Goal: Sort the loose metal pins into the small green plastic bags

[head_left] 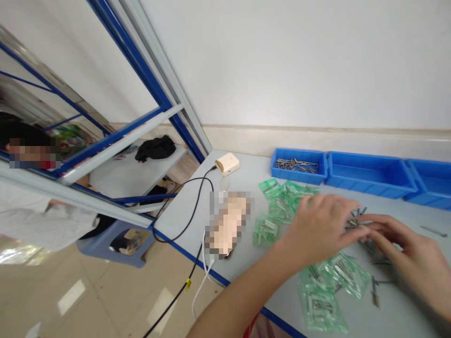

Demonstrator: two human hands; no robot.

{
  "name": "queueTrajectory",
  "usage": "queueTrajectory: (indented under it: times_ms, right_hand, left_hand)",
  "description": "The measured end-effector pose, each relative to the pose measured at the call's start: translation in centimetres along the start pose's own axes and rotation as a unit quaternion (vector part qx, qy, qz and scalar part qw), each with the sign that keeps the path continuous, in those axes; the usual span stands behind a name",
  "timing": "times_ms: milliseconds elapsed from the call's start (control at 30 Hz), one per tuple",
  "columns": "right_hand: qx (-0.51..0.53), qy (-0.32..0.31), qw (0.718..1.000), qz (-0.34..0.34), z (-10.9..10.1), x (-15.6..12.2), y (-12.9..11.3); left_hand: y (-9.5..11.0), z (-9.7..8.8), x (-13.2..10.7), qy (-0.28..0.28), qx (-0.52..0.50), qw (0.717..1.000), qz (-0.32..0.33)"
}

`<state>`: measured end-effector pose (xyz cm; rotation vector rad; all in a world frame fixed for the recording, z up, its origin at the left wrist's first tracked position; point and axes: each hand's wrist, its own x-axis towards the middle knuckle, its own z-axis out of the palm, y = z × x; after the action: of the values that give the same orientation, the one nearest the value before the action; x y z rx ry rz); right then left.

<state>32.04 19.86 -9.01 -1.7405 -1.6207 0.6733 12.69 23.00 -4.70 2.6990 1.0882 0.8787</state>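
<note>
My left hand (322, 225) curls around a bunch of thin dark metal pieces (354, 219), like long screws or drill bits; their exact kind is too blurred to tell. From the right, my right hand (405, 249) meets it, thumb and fingers pinched on the same bunch. Loose metal pieces (375, 291) lie on the table under and beside my right hand, which partly hides them. Small green-tinted plastic bags (322, 312) with similar metal pieces inside lie around my left forearm. Another group of filled green bags (268, 230) is left of my left hand.
Along the wall stand a blue bin (299, 178) holding thin metal pieces and further blue bins (369, 183). A pale box-shaped device (228, 162) and a blurred-out phone-like item (229, 225) with cables lie leftward. Beyond the blue frame (141, 124) sits another person (38, 216).
</note>
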Motion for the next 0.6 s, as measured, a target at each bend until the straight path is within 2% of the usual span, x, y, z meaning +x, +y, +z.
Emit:
queueTrajectory:
  times_ms: [33,67,133,267,433,533,600]
  right_hand:
    - [0.009,0.028,0.999,0.024,0.0,0.1,0.1]
    - [0.018,0.059,0.997,0.050,-0.1,0.1,0.1]
    - [0.053,0.104,0.989,0.094,-0.2,0.3,0.1]
    - [0.149,0.080,0.978,0.119,-0.4,0.6,0.0]
    - [0.070,0.064,0.991,0.091,-0.1,0.5,1.2]
    - [0.061,0.033,0.995,0.075,0.1,0.2,2.0]
    - [0.034,0.042,0.997,0.050,0.2,0.1,2.4]
  left_hand:
    - [-0.1,1.4,0.8,-0.072,0.059,0.992,0.082]
    - [-0.3,2.7,1.4,-0.107,0.102,0.980,0.131]
    - [-0.9,4.4,2.3,-0.123,0.144,0.966,0.177]
    - [-2.2,5.1,2.5,-0.100,0.142,0.967,0.187]
    - [-2.7,4.8,2.0,-0.101,0.128,0.966,0.200]
    - [-2.4,4.8,2.0,-0.099,0.117,0.966,0.209]
    - [-2.2,4.8,1.9,-0.102,0.108,0.967,0.209]
